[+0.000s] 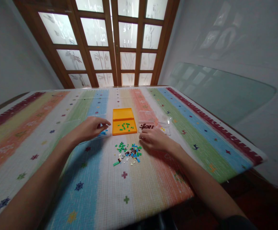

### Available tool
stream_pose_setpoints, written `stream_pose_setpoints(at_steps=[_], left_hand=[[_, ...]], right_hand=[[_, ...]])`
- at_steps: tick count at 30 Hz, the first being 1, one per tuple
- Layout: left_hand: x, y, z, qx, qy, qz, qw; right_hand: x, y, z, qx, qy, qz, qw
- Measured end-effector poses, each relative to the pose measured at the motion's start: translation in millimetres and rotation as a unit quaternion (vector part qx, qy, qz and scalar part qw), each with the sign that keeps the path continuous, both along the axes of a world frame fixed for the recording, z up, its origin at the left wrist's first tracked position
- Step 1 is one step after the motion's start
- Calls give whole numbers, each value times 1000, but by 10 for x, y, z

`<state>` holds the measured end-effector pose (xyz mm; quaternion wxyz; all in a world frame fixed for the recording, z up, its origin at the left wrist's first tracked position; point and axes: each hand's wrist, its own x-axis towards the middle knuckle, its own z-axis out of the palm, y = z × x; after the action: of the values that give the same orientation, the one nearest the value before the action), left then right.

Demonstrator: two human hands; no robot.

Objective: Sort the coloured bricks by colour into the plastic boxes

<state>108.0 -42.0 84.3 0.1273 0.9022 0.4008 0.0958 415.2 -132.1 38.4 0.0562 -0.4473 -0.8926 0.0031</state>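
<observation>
My left hand [93, 127] hovers at a clear plastic tray holding blue toy bricks [103, 133]. Its thumb and index finger are bent, with a gap between them. Close to a clear box of dark brown toy bricks [146, 126] is my right hand [156, 139]. Its fingers are curled together; whatever they pinch, if anything, is hidden. Between the hands lies an opened orange case [115, 130] with several green bricks [124, 126] inside. A loose pile of mixed small bricks [128, 154], green, blue, brown and white, is spread on the cloth nearer to me.
A small clear box with yellow pieces [163, 129] stands right of the brown bricks, its lid raised. A striped tablecloth [81, 198] covers the table. Wooden doors with frosted panes [94, 32] stand behind it; a white wall [225, 41] rises at the right.
</observation>
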Motion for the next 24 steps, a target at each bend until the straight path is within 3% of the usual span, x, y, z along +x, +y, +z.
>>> stream_pose_setpoints(at_steps=[4,8,16,24], left_hand=[[172,-173,30,-10,-27,-81,996],[294,-258,-96,-41,-12,-158,987],[395,-220,-432,-55,-3,-197,979],[420,-221,-466,-62,-2,-209,976]], right_hand=[[-4,-2,-2,-1,-1,-2,1000],[-9,-2,-3,1,-7,-3,1000],[-11,-3,-16,4,-10,-5,1000],[-10,-3,-14,-3,-11,-4,1000]])
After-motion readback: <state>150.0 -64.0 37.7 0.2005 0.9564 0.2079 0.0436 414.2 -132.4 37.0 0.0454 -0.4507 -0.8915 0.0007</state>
